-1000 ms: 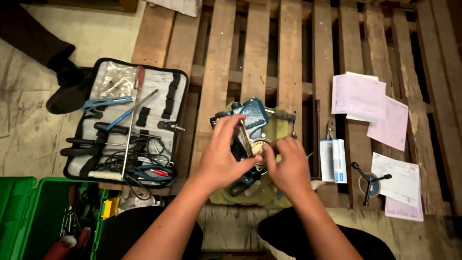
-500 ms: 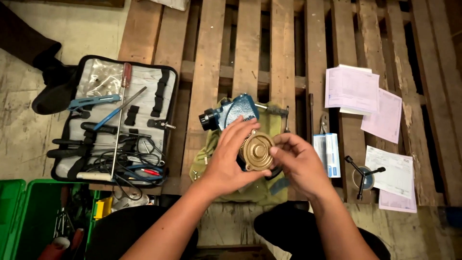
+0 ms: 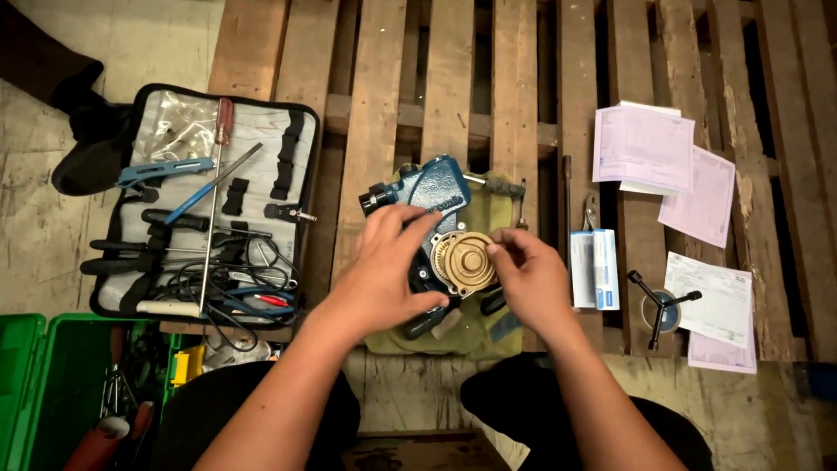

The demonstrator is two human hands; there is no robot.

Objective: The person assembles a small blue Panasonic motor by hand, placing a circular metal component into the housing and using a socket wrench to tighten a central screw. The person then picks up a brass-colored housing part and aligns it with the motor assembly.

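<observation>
Left of both hands, gripping a brass disc (image 3: 466,262), the tool case (image 3: 301,157) (open) holds screwdrivers (image 3: 214,187).

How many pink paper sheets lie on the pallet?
3 seen: one pink sheet top right, one just below it, one lowest, mostly under a white sheet. More may be hidden beneath.

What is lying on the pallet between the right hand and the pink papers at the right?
In the head view, a small white-and-blue box lies between the right hand and the pink papers, on the wooden pallet.
</observation>
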